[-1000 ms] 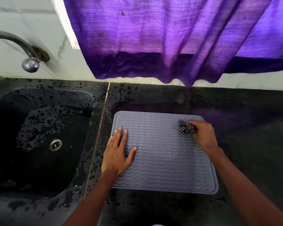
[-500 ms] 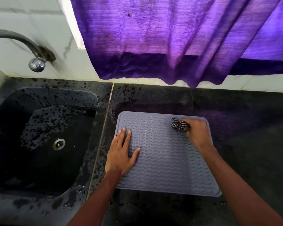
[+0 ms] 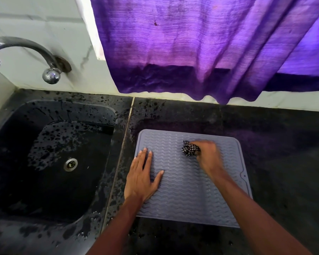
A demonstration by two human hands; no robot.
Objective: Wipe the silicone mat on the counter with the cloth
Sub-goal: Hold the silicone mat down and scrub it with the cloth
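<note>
The right hand [image 3: 207, 156] is closed around a bunched checked cloth [image 3: 189, 150], pressing it on the upper middle of the grey mat [image 3: 191, 190]. The left hand [image 3: 141, 178] lies flat and open, holding the mat's left side down. The mat sits on the dark worktop [image 3: 284, 153] at lower centre. I think wiping is underway; the lower part looks left to do.

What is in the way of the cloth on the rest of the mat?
Only the left hand, pressed flat on the mat's left side. The right hand holds the bunched checkered cloth near the far middle. Nothing else visible sits on the mat.
</note>
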